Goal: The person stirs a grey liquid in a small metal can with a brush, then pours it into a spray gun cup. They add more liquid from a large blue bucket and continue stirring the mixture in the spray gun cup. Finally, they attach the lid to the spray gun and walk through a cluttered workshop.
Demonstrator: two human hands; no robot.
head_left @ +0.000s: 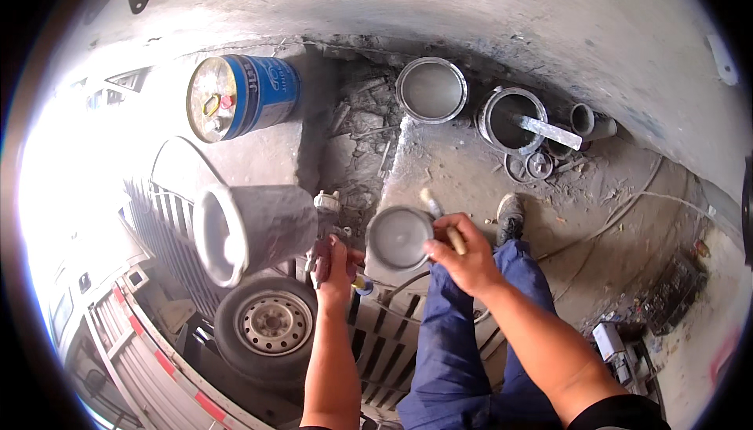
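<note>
My left hand (336,269) is wrapped round the dark red handle of a spray gun (320,251). Fixed to the gun is a big grey cup (278,222), tipped on its side with its pale rim facing left. Between my hands is a round grey lid or shallow cup (396,240); the fingers of my right hand (467,261) pinch its right edge. That same hand also grips a small brush (456,239) with a wooden handle, its pale end pointing up and away. My fingers hide the brush's middle.
A blue metal drum (271,93) stands far left. Along the wall are a can of grey paint (431,91), another can (494,128) with a paint-coated flat stick (553,130), and small tins. A hose (612,222) crosses the floor. Left are a wheel (274,322) and truck bed (149,351).
</note>
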